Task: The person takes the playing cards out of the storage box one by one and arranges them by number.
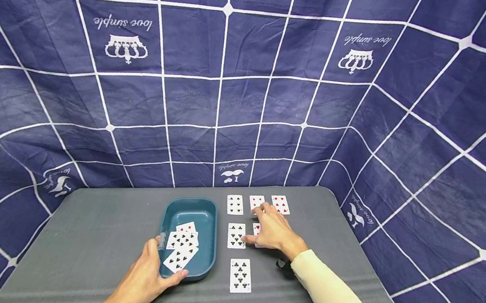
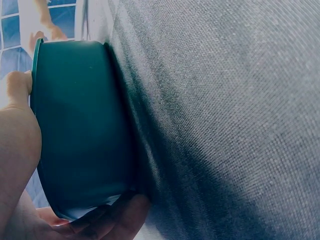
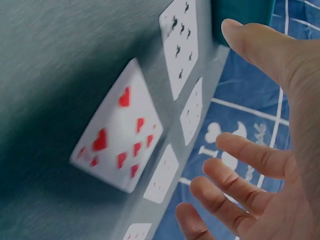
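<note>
Left hand [image 1: 148, 271]: at the tray's 8 o'clock, gripping its wall — thumb over the rim, fingers curled round the outside towards the underside.

Tray [image 1: 206, 220]: blue-green, oblong, rounded corners; on the table, at the right hand's 9 o'clock. Contents: three overlapping face-up cards, mostly towards 7 o'clock. These are a diamond card [image 1: 185, 226] at the top, an upper spade card [image 1: 182, 240] over its lower edge, and a lower spade card [image 1: 179, 259] set slantwise at the near end.

Right hand [image 1: 273, 230]: at the tray's 3 o'clock, above the laid-out cards; thumb and fingers spread wide, nothing between them. Contact with any card: cannot tell.

Face-up on the table, by direction from the right hand:
- heart card [image 3: 120, 132], partly under the hand, 9 o'clock side
- club card [image 1: 235, 235], just beyond it at 9 o'clock, its edge by the thumb
- second club card [image 1: 240, 275], 7 o'clock, alone in the nearest row
- black-pip card [image 1: 235, 204], 10 o'clock, back row
- back-row diamond card [image 1: 256, 201], 11 o'clock
- back-row heart card [image 1: 281, 204], 12 o'clock

Table [image 1: 100, 235]: grey cloth surface.

Sleeve [image 1: 334, 296]: cream, right arm.

Backdrop [image 1: 194, 100]: blue cloth, white grid lines, 12 o'clock.
</note>
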`<action>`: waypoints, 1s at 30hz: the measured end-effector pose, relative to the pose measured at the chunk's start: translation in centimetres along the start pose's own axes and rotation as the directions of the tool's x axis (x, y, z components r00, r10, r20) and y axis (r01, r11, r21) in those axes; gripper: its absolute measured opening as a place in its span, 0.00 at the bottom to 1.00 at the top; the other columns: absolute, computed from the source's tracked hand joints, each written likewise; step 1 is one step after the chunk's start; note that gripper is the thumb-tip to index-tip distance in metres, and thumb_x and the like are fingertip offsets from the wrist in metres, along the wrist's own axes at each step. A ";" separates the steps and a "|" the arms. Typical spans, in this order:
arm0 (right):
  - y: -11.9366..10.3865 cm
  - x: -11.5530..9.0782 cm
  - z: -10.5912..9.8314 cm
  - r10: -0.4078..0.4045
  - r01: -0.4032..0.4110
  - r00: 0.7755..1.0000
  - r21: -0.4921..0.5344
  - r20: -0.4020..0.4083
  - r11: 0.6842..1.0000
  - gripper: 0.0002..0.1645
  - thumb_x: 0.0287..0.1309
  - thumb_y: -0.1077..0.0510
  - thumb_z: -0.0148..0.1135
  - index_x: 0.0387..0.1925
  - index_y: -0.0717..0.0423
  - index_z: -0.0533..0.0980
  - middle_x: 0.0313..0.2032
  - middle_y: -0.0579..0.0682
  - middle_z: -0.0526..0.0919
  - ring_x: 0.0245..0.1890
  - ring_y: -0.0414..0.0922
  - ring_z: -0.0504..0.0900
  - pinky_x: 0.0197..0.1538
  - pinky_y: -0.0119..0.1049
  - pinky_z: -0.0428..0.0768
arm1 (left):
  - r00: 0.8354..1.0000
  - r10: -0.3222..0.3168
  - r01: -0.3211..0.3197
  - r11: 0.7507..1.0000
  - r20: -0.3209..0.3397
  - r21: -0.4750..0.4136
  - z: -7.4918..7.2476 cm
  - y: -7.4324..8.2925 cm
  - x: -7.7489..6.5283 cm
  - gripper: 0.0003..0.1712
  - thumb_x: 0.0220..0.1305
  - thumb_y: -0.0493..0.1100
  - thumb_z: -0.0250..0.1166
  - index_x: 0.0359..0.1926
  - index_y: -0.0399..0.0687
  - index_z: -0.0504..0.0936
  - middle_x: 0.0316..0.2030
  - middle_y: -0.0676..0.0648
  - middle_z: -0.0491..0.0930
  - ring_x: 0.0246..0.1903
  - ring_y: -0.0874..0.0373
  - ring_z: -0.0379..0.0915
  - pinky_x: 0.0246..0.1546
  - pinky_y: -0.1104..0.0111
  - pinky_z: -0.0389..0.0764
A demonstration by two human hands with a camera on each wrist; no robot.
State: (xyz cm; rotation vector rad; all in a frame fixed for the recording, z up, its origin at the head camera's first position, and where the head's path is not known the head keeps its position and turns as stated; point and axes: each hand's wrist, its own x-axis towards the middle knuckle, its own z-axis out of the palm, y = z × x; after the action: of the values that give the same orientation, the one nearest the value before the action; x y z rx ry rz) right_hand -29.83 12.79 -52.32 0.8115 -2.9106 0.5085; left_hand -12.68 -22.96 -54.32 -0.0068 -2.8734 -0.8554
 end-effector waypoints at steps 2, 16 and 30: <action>-0.6 0.3 0.0 -0.019 0.019 1.000 0.000 -0.007 1.000 0.50 0.54 0.30 0.89 0.69 0.52 0.85 0.62 0.55 0.84 0.62 0.58 0.86 0.61 0.62 0.88 | 1.000 -0.007 0.007 1.000 0.000 -0.002 0.0 -0.1 0.0 0.71 0.56 0.70 0.90 0.78 0.28 0.62 0.72 0.24 0.76 0.54 0.36 0.89 0.54 0.42 0.89; -5.8 3.0 -0.6 -0.128 0.128 0.992 -0.024 0.000 0.992 0.45 0.62 0.29 0.85 0.71 0.49 0.84 0.65 0.53 0.84 0.64 0.55 0.86 0.63 0.57 0.88 | 0.999 -0.025 0.025 1.000 0.023 -0.004 0.1 -0.1 -0.1 0.74 0.57 0.71 0.89 0.80 0.25 0.60 0.74 0.23 0.74 0.59 0.34 0.88 0.59 0.40 0.88; -11.5 5.9 -0.1 -0.226 0.229 0.970 -0.031 0.094 0.973 0.42 0.66 0.29 0.82 0.74 0.39 0.84 0.65 0.47 0.84 0.64 0.47 0.84 0.67 0.48 0.87 | 0.999 -0.016 0.016 1.000 0.029 0.003 0.0 -0.1 0.1 0.74 0.57 0.70 0.90 0.80 0.23 0.60 0.72 0.21 0.74 0.58 0.33 0.88 0.58 0.40 0.89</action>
State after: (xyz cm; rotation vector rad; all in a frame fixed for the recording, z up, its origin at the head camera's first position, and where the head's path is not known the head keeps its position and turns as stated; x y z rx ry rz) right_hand -28.98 0.66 -47.93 1.1723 -2.8430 0.3978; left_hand -12.80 -23.02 -54.33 0.0034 -2.9056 -0.8616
